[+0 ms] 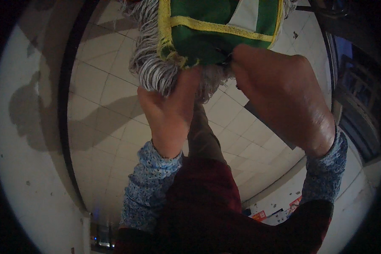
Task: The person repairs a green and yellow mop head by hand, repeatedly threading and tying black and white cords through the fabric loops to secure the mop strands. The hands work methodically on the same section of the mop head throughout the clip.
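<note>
A flat mop head with grey string fringe and a green cloth backing edged in yellow tape is held up at the top middle. A pale triangular patch lies on its backing, and the yellow edging is frayed at the lower left corner. My left hand grips the near end from below, its fingers partly hidden by the strands. At the near edge of the green cloth, my right hand has its fingers closed on something small and dark that I cannot make out; its fingertips are partly hidden.
A tiled floor lies below, bordered by a dark band and a pale wall on the left. A dark flat strip is under my right wrist. Window-like frames stand at the right, and red-and-white papers show at the lower right.
</note>
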A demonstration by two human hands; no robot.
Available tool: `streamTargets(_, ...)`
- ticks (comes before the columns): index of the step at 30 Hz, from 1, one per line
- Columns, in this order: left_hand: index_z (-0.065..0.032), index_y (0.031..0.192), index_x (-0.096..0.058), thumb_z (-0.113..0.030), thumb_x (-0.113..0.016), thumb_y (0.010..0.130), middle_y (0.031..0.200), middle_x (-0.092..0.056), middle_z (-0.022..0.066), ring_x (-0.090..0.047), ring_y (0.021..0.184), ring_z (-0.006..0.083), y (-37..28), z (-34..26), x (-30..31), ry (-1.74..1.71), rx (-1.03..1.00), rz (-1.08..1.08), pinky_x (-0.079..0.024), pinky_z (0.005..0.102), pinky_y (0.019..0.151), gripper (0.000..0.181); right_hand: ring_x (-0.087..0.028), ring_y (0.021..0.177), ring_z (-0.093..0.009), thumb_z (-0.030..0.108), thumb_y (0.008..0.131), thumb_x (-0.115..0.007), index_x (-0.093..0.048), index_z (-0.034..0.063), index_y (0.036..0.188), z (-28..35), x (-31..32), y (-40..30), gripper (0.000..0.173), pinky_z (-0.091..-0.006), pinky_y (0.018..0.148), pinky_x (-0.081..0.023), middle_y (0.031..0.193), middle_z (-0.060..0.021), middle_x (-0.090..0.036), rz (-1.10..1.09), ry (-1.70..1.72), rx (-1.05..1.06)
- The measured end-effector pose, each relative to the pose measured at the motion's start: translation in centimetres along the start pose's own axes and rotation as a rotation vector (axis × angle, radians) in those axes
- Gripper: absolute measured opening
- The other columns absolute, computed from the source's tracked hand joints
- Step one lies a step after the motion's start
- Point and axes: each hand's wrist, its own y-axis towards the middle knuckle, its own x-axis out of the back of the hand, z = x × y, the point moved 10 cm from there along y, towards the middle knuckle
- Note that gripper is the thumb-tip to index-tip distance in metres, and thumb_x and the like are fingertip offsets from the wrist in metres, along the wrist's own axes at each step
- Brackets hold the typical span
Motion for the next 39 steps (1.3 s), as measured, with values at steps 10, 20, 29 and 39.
streamTargets(10,0.0018,0.090,-0.063,-0.007,-0.060,0.080,0.080,-0.063,0.0015,-0.056,0.072,0.0077,1.0,-1.2,-0.5,0.024,0.040,0.029,-0.046,0.0241,0.062,0.014,-0.056,0.053,-0.022,0.005,0.071,-0.060,-0.048,0.0083,0.081,1.9,-0.4,0.3,0.016,-0.0326,0.045,-0.044,0.066,-0.0047,-0.048,0.059,-0.328,-0.050)
streamTargets(20,-0.0005,0.087,-0.063,-0.008,-0.064,0.076,0.076,-0.065,0.0120,-0.063,0.066,0.0199,1.5,-1.0,1.1,0.078,-0.205,0.009,-0.047,0.0307,0.056,0.013,-0.054,0.049,-0.016,0.009,0.066,-0.060,-0.047,0.0069,0.075,4.1,-2.5,2.0,0.016,-0.0296,0.040,-0.043,0.064,-0.0042,-0.046,0.071,-0.530,0.080)
streamTargets(29,-0.0002,0.086,-0.062,-0.007,-0.064,0.072,0.075,-0.062,0.0164,-0.062,0.069,0.0333,1.6,-1.7,0.5,0.199,-0.262,0.019,-0.047,0.0360,0.057,0.015,-0.054,0.048,-0.019,0.011,0.073,-0.057,-0.049,0.0049,0.076,3.2,-2.6,2.7,0.010,-0.0311,0.043,-0.044,0.065,-0.0063,-0.048,0.159,-0.373,0.082)
streamTargets(39,0.0000,0.076,-0.059,-0.009,-0.064,0.071,0.067,-0.059,0.0162,-0.057,0.062,0.0332,1.2,-3.3,0.3,0.409,-0.334,0.038,-0.043,0.0378,0.052,0.011,-0.060,0.063,-0.023,0.008,0.071,-0.059,-0.054,0.0027,0.071,3.7,-2.7,2.4,0.007,-0.0312,0.053,-0.050,0.076,-0.0143,-0.058,0.151,-0.178,0.425)
